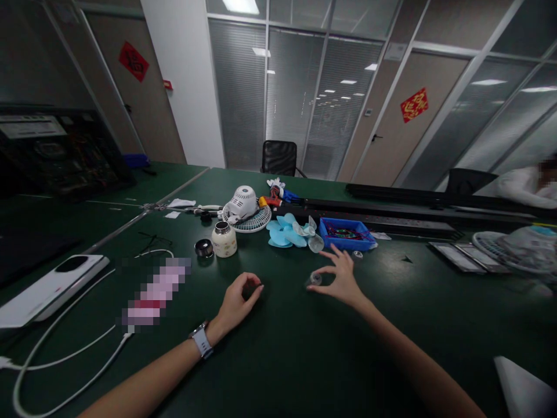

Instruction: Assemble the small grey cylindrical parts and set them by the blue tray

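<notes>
My left hand (241,299), with a watch (201,339) on its wrist, is curled into a pinch just above the green table; whatever lies between its fingertips is too small to make out. To its right, the thumb and index finger of my right hand (343,277) close around a small clear round part (315,280), its other fingers spread. Beyond the hands lie light blue fan blades (285,231) and translucent grey fan blades (311,232). A small silvery round piece (357,255) sits behind my right hand.
A cream bottle (224,241), its black lid (203,248), a white fan body (242,203) and a blue tray (343,244) of wires stand farther back. Cables (73,354) and a white device (52,287) lie left. Black rails (383,217) run behind; a person (528,184) sits at far right.
</notes>
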The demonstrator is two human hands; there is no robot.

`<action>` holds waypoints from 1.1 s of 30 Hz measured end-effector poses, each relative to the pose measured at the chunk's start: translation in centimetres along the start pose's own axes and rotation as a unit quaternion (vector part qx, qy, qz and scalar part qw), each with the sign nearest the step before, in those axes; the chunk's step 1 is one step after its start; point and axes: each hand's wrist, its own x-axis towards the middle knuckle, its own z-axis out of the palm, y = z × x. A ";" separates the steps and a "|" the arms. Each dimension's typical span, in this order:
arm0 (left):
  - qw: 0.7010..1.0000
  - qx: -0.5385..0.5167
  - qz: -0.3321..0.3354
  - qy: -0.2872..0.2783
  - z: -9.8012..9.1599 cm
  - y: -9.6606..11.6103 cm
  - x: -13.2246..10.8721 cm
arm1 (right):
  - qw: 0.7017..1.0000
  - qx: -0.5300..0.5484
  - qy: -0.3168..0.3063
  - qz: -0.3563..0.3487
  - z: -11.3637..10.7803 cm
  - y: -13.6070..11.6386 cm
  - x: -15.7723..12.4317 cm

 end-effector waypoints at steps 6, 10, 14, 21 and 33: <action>0.995 -0.052 0.069 -0.043 2.2 2.1 -1.2 | 0.972 0.207 -0.098 -0.041 3.6 -7.7 -0.3; 0.993 -0.085 0.052 -0.070 2.5 2.9 -1.0 | 0.958 0.273 -0.084 0.007 5.7 -8.1 -0.8; 0.990 -0.087 0.054 -0.101 1.9 3.9 0.2 | 0.955 0.283 -0.080 0.042 7.2 -8.0 -1.6; 0.991 -0.060 0.069 -0.096 1.1 3.9 1.1 | 0.955 0.273 -0.100 0.056 7.1 -8.6 -1.6; 0.991 -0.009 -0.026 -0.130 -1.5 -2.1 -0.1 | 0.940 0.305 -0.132 0.075 6.2 -8.5 -1.7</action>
